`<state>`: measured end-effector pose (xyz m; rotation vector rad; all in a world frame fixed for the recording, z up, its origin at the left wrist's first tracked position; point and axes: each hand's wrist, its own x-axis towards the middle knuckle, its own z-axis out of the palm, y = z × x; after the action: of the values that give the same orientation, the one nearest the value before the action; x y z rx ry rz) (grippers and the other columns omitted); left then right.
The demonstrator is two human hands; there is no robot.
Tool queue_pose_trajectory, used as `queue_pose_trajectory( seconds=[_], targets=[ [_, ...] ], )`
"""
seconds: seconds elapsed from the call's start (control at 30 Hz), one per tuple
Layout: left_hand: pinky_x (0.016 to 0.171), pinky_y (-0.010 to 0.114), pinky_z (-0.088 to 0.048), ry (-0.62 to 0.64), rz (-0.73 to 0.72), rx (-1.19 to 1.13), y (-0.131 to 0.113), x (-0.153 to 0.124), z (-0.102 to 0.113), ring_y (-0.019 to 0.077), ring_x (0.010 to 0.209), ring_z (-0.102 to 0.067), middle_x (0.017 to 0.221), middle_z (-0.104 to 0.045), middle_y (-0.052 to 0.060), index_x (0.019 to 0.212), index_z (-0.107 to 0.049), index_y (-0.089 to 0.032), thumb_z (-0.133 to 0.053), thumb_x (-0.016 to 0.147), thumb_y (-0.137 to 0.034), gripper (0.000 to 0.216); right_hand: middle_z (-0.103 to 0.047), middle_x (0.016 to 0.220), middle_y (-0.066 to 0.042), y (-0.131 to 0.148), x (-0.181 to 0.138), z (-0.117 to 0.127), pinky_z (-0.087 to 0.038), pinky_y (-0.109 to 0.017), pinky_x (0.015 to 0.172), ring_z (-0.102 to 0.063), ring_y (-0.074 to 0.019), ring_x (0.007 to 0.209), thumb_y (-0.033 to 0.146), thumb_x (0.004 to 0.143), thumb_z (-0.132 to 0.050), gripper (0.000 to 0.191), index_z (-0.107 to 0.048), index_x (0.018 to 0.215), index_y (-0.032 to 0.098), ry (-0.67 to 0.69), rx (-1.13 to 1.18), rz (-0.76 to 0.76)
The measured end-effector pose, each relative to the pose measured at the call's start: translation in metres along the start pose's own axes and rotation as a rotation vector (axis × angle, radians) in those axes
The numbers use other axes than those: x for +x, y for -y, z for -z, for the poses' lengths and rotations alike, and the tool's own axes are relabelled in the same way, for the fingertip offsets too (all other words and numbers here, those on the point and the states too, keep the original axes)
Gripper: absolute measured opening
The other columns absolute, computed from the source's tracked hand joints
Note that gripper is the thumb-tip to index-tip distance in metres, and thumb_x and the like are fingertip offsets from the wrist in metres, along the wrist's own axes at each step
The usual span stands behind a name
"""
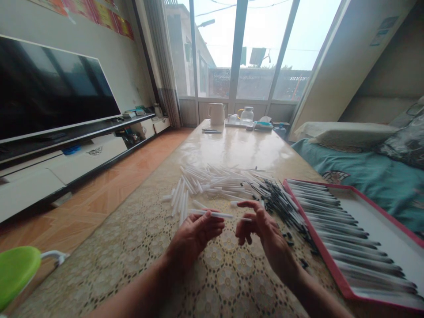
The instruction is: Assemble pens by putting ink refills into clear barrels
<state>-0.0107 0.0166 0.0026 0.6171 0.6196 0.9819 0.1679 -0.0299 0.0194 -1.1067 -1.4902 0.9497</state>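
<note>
Grasping the white tube (221, 214) in the left hand (199, 232); best kept steady, in line with the thin pale piece (245, 219) just off its right end, at the right hand (261, 225); cannot tell whether pinched there; mind the loose tubes (215, 181) just beyond.

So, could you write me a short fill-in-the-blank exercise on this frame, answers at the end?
1. The long white tube is in the grip of the person's ____ hand.
2. The open box lies to the ____ of the loose black rods.
3. The seat at the picture's lower left is bright ____.

Missing words: left; right; green.
</note>
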Motion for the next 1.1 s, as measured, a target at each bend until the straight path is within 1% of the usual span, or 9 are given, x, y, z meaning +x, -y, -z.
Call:
queue_pose_trajectory(
  seconds=[0.07, 0.17, 0.3, 0.4, 0.5, 0.63, 0.73, 0.87, 1.1],
  targets=[
    [0.068, 0.021, -0.056, -0.106, -0.073, -0.106, -0.004, 0.001, 0.001, 0.0139, 0.07, -0.07, 0.077, -0.074, 0.008, 0.079, -0.068, -0.012, -0.058, 0.082, -0.014, 0.01, -0.056, 0.063, -0.001, -0.004, 0.001, -0.004, -0.041, -0.025, 0.049, -0.053, -0.0123, 0.052, 0.039, 0.098, -0.018, 0.042, -0.053, 0.102, 0.017, -0.042, -0.035, 0.011],
    [0.068, 0.021, -0.056, -0.177, -0.111, -0.185, -0.01, 0.002, 0.002, 0.0128, 0.068, -0.069, 0.075, -0.074, 0.007, 0.078, -0.067, -0.012, -0.051, 0.084, -0.009, 0.017, -0.061, 0.08, -0.004, -0.015, 0.003, -0.011, -0.046, -0.028, 0.064, -0.057, -0.0143, 0.071, 0.025, 0.093, -0.041, 0.021, -0.061, 0.097, 0.021, 0.045, -0.413, 0.16],
    [0.068, 0.023, -0.057, -0.157, -0.124, -0.176, -0.01, 0.003, 0.001, 0.0137, 0.068, -0.07, 0.074, -0.074, 0.007, 0.078, -0.067, -0.012, -0.053, 0.082, -0.009, 0.015, -0.062, 0.092, -0.005, -0.03, 0.004, -0.024, -0.047, -0.032, 0.073, -0.056, -0.0175, 0.084, 0.012, 0.087, -0.048, 0.027, -0.061, 0.106, 0.026, 0.194, -0.834, 0.344],
    [0.07, 0.025, -0.056, -0.137, -0.136, -0.129, -0.005, 0.002, 0.001, 0.0157, 0.07, -0.07, 0.075, -0.074, 0.007, 0.08, -0.067, -0.012, -0.058, 0.08, -0.012, 0.009, -0.062, 0.09, -0.005, -0.036, 0.006, -0.031, -0.049, -0.033, 0.072, -0.055, -0.0205, 0.083, 0.016, 0.082, -0.057, 0.025, -0.059, 0.105, 0.024, 0.189, -0.958, 0.362],
    [0.07, 0.026, -0.056, -0.117, -0.141, -0.067, -0.001, 0.002, 0.001, 0.0173, 0.069, -0.07, 0.074, -0.074, 0.008, 0.079, -0.067, -0.011, -0.062, 0.078, -0.014, 0.006, -0.062, 0.086, -0.005, -0.039, 0.007, -0.035, -0.048, -0.033, 0.07, -0.054, -0.0211, 0.08, 0.017, 0.081, -0.058, 0.012, -0.061, 0.091, 0.022, 0.182, -1.012, 0.377],
    [0.07, 0.026, -0.055, -0.122, -0.152, -0.038, 0.0, 0.003, 0.003, 0.0166, 0.07, -0.07, 0.075, -0.074, 0.008, 0.081, -0.067, -0.012, -0.063, 0.078, -0.015, 0.006, -0.061, 0.083, -0.005, -0.037, 0.005, -0.033, -0.047, -0.031, 0.067, -0.055, -0.0196, 0.077, 0.013, 0.084, -0.051, 0.011, -0.058, 0.081, 0.021, 0.16, -0.922, 0.334],
    [0.07, 0.026, -0.055, -0.122, -0.123, -0.009, 0.0, 0.003, 0.003, 0.0169, 0.07, -0.07, 0.076, -0.074, 0.008, 0.083, -0.066, -0.012, -0.064, 0.078, -0.016, 0.007, -0.06, 0.078, -0.002, -0.032, 0.001, -0.023, -0.047, -0.026, 0.063, -0.057, -0.0152, 0.07, 0.011, 0.087, -0.045, 0.013, -0.055, 0.086, 0.02, 0.04, -0.655, 0.191],
    [0.07, 0.028, -0.056, -0.106, -0.066, 0.027, 0.001, 0.002, 0.0, 0.018, 0.071, -0.07, 0.076, -0.074, 0.009, 0.084, -0.065, -0.011, -0.064, 0.078, -0.017, 0.008, -0.061, 0.077, -0.001, -0.025, 0.001, -0.011, -0.048, -0.025, 0.063, -0.059, -0.0139, 0.068, 0.018, 0.086, -0.05, 0.006, -0.054, 0.09, 0.019, -0.116, -0.328, 0.073],
    [0.071, 0.028, -0.055, -0.091, -0.04, 0.067, 0.002, 0.001, -0.002, 0.018, 0.072, -0.07, 0.077, -0.075, 0.01, 0.086, -0.065, -0.01, -0.066, 0.078, -0.018, 0.011, -0.063, 0.081, -0.003, -0.027, 0.003, -0.008, -0.051, -0.027, 0.066, -0.061, -0.0155, 0.072, 0.024, 0.083, -0.058, 0.009, -0.057, 0.09, 0.019, -0.139, -0.149, 0.049]
  ],
)
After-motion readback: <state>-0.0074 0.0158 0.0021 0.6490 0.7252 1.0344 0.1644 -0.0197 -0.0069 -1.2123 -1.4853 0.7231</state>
